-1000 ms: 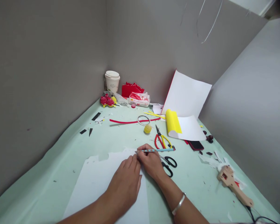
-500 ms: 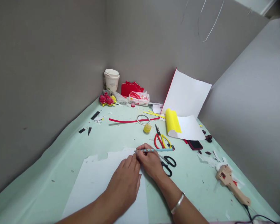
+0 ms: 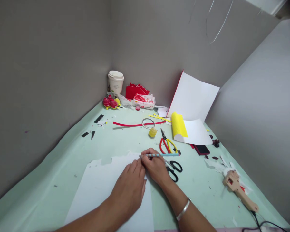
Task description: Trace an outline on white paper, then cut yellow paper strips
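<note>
A white sheet of paper (image 3: 94,190) with a ragged, notched far edge lies on the pale green table cover. My left hand (image 3: 131,182) rests on it, palm down, holding no object, its fingers together and its thumb a little apart. Beside its fingertips, my right hand (image 3: 154,164) pinches a light blue pencil (image 3: 169,155) near the tip, at the sheet's upper right edge. The pencil lies nearly level and points left. Black-handled scissors (image 3: 176,166) lie just right of my right hand, their blades partly hidden by it. Red-and-yellow-handled pliers (image 3: 165,141) lie beyond the pencil.
Farther back are a yellow ball (image 3: 152,132), a ring (image 3: 148,123), a red strip (image 3: 128,125), a lidded cup (image 3: 115,82) and a yellow roll (image 3: 178,125). On the right are a phone (image 3: 202,149) and a glue gun (image 3: 240,190) with its cord.
</note>
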A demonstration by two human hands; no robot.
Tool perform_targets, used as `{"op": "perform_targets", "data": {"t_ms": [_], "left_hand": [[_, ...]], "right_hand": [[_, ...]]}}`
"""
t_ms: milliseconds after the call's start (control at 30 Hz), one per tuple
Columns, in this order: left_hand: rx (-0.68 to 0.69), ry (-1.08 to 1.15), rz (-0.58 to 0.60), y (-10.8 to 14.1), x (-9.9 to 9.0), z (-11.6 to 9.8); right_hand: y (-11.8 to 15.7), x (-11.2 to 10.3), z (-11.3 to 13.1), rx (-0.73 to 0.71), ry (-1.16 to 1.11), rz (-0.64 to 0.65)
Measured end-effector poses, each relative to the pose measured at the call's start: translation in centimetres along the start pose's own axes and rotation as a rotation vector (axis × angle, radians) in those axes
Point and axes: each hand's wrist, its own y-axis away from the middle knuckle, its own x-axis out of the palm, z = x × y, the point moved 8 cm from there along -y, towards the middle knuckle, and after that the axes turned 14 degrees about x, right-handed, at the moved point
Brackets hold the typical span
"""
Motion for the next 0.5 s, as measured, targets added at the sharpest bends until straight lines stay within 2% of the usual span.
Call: {"op": "perform_targets", "data": {"t_ms": [333, 500], "left_hand": [[0.001, 0.013, -0.022, 0.04, 0.04, 0.01], [0.006, -0.002, -0.027, 0.11, 0.06, -0.04]], "right_hand": [[-0.07, 0.05, -0.27, 0.003, -0.021, 0.005], [-0.24, 0.26, -0.85, 0.059, -0.066, 0.019]]}}
